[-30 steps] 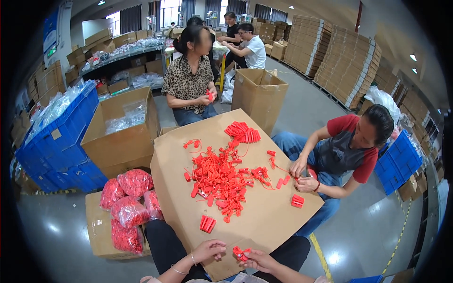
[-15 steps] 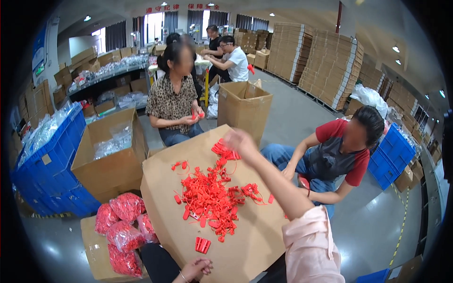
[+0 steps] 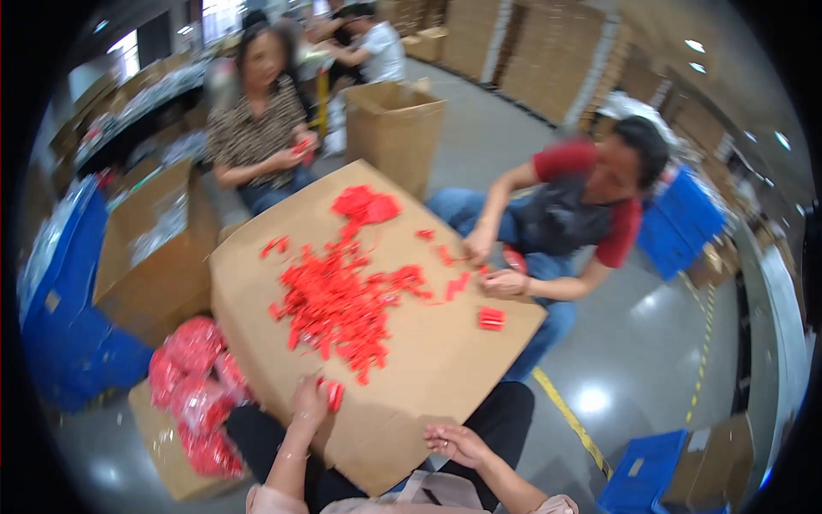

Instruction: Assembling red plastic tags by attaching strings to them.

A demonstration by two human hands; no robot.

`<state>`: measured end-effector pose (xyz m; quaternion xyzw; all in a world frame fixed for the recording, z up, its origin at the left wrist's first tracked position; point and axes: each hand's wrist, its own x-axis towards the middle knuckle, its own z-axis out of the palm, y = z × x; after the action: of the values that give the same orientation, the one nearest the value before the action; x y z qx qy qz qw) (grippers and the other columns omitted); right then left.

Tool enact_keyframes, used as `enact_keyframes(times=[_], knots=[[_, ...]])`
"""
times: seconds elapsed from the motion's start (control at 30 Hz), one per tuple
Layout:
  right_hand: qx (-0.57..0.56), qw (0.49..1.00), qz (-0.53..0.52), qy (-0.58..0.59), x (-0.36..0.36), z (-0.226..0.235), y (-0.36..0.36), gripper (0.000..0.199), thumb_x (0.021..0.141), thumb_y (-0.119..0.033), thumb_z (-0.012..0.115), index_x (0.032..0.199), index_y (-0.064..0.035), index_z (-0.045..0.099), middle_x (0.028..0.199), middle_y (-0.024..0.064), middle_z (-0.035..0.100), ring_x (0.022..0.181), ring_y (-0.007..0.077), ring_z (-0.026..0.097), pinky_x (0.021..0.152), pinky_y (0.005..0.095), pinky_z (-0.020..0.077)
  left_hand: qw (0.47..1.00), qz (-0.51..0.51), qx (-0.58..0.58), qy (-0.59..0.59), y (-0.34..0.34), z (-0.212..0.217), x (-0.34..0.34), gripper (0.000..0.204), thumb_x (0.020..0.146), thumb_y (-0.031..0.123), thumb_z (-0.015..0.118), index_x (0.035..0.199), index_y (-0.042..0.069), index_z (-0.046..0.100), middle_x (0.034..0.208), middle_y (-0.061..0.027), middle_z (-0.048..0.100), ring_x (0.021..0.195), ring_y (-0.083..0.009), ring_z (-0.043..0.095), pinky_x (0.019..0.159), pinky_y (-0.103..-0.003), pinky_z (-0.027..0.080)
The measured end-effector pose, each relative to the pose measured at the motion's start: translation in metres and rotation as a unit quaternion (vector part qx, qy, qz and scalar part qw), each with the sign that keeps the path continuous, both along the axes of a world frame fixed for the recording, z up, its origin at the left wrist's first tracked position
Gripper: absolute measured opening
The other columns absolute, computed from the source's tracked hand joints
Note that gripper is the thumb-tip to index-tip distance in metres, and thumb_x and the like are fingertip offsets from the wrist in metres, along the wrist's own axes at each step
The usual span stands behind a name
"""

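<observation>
A tangled heap of small red plastic tags with cords point(image 3: 334, 300) covers the middle of the cardboard-topped table point(image 3: 428, 368). Close to its near edge, a small stack of red strips point(image 3: 334, 396) lies beside my left hand point(image 3: 310, 404). The fingers of that hand are closed against the stack's left side, blurred somewhat by motion. My right hand point(image 3: 458, 444) hovers at the near right edge with loosely bent fingers, apart from one another, and nothing visible in them. Another red stack point(image 3: 491, 319) lies near the right corner, and more red pieces point(image 3: 366, 206) sit at the far corner.
At the right, a co-worker point(image 3: 591, 214) handles red pieces at the table edge. Another person point(image 3: 261, 128) sits beyond the far left side. Bagged red pieces point(image 3: 201, 398) rest on a carton at left. Open cartons point(image 3: 394, 128) and blue crates point(image 3: 77, 317) stand around.
My right hand has come back from the far corner to the near edge. My left hand has moved forward to the small red stack. The whole view has shifted.
</observation>
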<state>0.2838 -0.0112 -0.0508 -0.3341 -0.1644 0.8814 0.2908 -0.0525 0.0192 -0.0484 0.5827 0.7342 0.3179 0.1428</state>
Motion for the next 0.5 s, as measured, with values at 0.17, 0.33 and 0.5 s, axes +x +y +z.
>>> enact_keyframes(times=[0.17, 0.33, 0.5], knots=[[0.008, 0.998, -0.028, -0.054, 0.036, 0.016, 0.004, 0.025, 0.089, -0.014, 0.048, 0.108, 0.0009, 0.052, 0.096, 0.0084, 0.060, 0.083, 0.0148, 0.059, 0.072, 0.0256, 0.0495, 1.000, 0.007, 0.019, -0.006, 0.003, -0.021, -0.006, 0.022, 0.079, 0.015, 0.056, 0.092, -0.003, 0.057, 0.084, -0.0203, 0.058, 0.078, -0.0342, 0.055, 0.071, -0.041, 0.045], [0.224, 0.952, -0.074, -0.193, 0.152, 0.114, 0.047, 0.023, 0.086, -0.010, 0.049, 0.108, -0.0042, 0.052, 0.090, 0.0071, 0.061, 0.081, 0.0157, 0.059, 0.071, 0.0286, 0.0488, 0.997, -0.040, 0.007, -0.061, 0.006, -0.025, -0.022, 0.021, 0.081, 0.014, 0.052, 0.079, -0.006, 0.057, 0.070, -0.0201, 0.058, 0.064, -0.0300, 0.057, 0.062, -0.038, 0.045], [0.417, 0.649, -0.527, -0.358, 0.343, 0.320, 0.079, 0.009, 0.084, -0.011, 0.051, 0.089, -0.0049, 0.055, 0.078, 0.0021, 0.056, 0.064, 0.0115, 0.051, 0.058, 0.0246, 0.0422, 0.990, -0.012, -0.100, -0.099, 0.017, -0.045, -0.036, 0.020, 0.079, 0.013, 0.053, 0.074, -0.005, 0.055, 0.065, -0.0194, 0.056, 0.058, -0.0275, 0.055, 0.058, -0.038, 0.044]])
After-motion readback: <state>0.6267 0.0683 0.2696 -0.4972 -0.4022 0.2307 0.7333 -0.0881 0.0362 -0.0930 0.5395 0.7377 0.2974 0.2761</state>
